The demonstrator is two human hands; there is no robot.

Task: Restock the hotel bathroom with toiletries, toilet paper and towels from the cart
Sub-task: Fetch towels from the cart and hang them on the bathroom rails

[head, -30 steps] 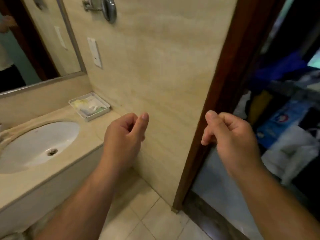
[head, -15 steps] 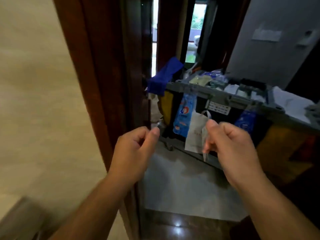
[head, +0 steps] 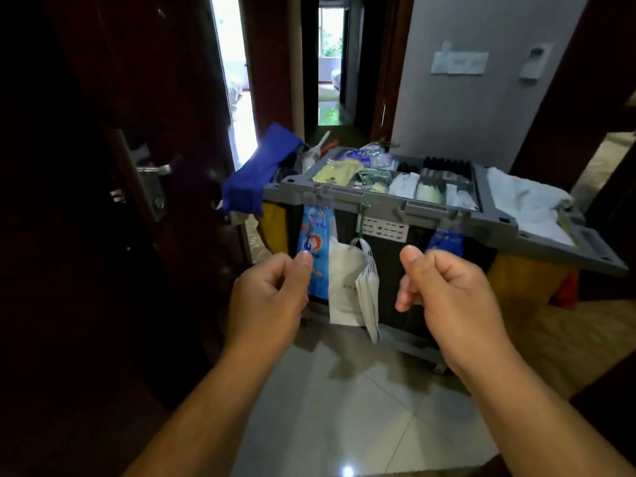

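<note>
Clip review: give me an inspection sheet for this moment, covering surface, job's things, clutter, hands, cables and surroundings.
Surface: glossy tiled floor.
Job's things: cart ahead; its top tray holds sachets; white cloth on its right end.
Clutter: blue cloth on the left end; blue packet and white bags hang from the front.
Hands: left hand and right hand raised, fingers curled, holding nothing.
Cables: nothing seen.
Surroundings: dark door at left, grey wall behind.
</note>
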